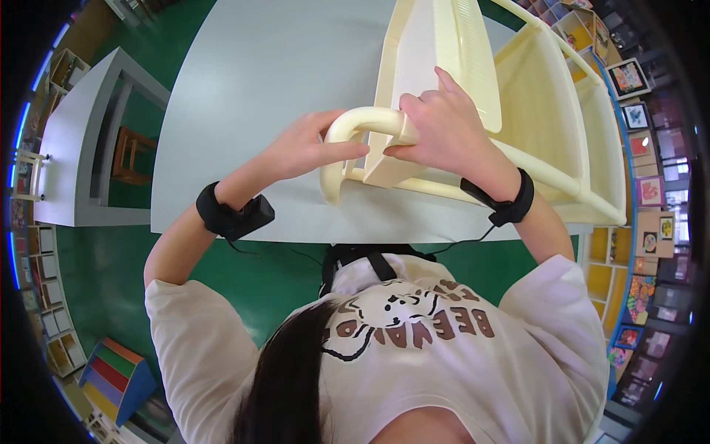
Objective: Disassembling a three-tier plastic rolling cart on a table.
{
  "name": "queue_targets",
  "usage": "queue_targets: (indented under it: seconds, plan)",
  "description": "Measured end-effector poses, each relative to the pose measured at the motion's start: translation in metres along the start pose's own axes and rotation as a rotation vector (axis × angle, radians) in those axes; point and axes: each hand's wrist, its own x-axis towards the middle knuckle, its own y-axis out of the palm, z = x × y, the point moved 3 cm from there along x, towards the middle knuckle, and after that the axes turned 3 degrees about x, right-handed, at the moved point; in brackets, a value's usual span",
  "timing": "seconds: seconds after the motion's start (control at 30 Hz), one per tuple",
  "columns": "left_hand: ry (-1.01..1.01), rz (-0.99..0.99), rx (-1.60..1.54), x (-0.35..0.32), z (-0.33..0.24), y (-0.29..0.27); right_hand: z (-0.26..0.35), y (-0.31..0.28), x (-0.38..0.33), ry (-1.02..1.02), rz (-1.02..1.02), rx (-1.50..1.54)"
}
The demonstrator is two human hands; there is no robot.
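Cream tubular frame [543,172] on grey table [274,74] | left grip [307,148]: pinching its bent end [370,117] | right grip [447,122]: clasping it alongside

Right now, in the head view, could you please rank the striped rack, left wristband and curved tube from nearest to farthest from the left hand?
1. Curved tube, at the left hand
2. Left wristband, on that wrist
3. Striped rack, lower left

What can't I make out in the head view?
All in the head view:
Cream tube: stretch under the right hand, covered by it.
Left hand: some fingertips, behind the tube.
Cream bin: far end, cut off by the top edge.
Framed pictures: fine detail, too small.
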Motion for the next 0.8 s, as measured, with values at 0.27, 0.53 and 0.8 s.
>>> queue_targets:
  seconds: [0.27,0.53,0.8]
  plan:
    - [0.176,0.374,-0.607,0.037,0.015,0.016,0.0,0.004,-0.002,-0.062,-0.116,0.092]
    - [-0.04,0.463,-0.384,0.018,-0.008,0.048,0.013,-0.01,-0.044,-0.111,-0.099,0.225]
    - [-0.048,0.551,-0.48,0.012,-0.005,0.05,0.022,-0.011,-0.05,-0.075,-0.037,0.21]
